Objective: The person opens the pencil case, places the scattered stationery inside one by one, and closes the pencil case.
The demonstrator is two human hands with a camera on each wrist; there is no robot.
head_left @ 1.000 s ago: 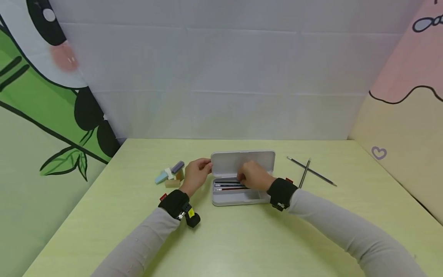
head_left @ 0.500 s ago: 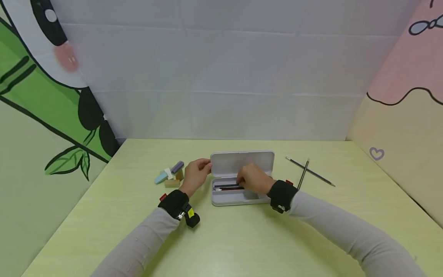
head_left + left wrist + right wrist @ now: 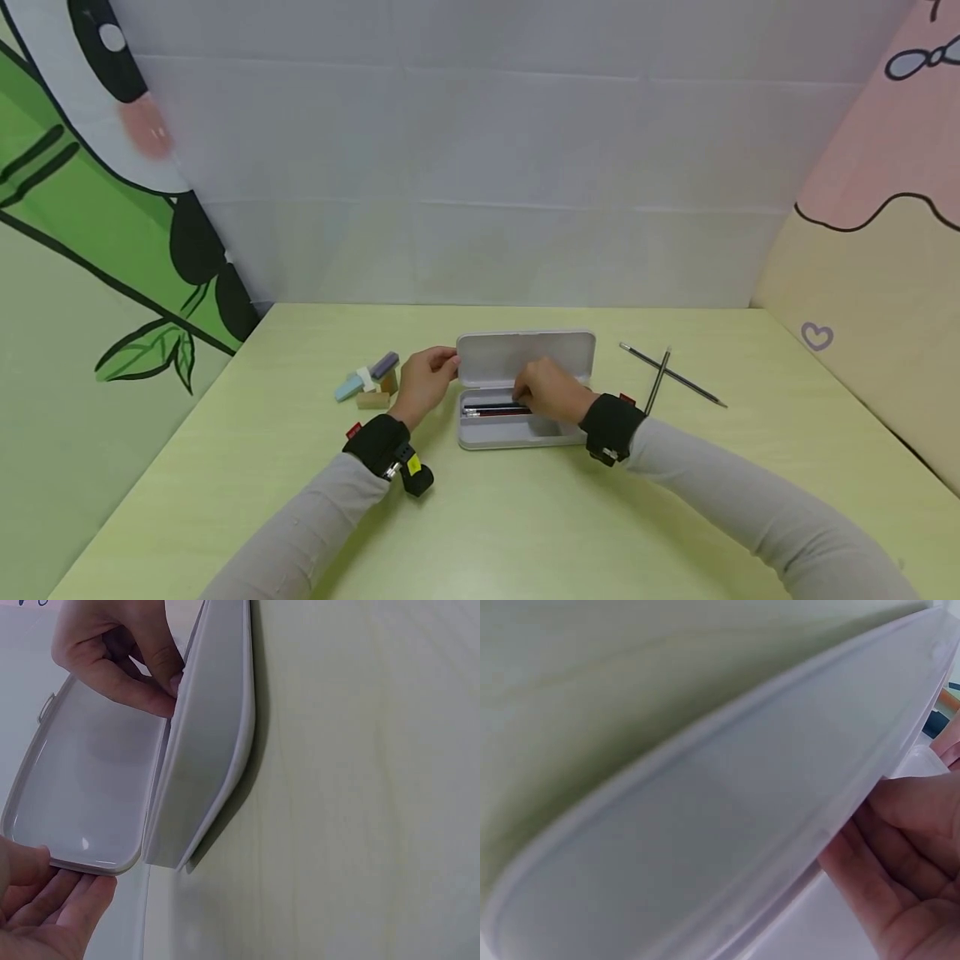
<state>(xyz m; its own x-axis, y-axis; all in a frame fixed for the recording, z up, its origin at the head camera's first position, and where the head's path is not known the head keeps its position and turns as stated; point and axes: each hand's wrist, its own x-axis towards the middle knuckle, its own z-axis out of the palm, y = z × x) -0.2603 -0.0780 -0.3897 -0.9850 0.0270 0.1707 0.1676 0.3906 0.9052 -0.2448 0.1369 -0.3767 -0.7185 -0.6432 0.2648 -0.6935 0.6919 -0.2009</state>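
A white pencil case point(image 3: 480, 442) lies open on the table with its lid point(image 3: 495, 354) raised at the back. My left hand point(image 3: 426, 383) pinches the lid's left edge between thumb and fingers, also plain in the left wrist view. Inside the case's rear compartment, several pencils point(image 3: 491, 411) lie lengthwise, one dark, one reddish. My right hand point(image 3: 551, 390) reaches into the case with curled fingers, thumb and forefinger pinching at the pencils' right part. The case wall hides those fingertips in the right wrist view.
Left of the case sits a small pile of erasers or blocks point(image 3: 372, 400) in blue, white, purple and tan. Two dark pencils point(image 3: 693, 386) lie crossed on the table point(image 3: 480, 533) to the right. A pale cloth wall point(image 3: 480, 167) stands behind.
The pencils in the case have shifted toward the front of their compartment and now lie closer together. My right hand has hardly moved; my left hand stays at the lid.
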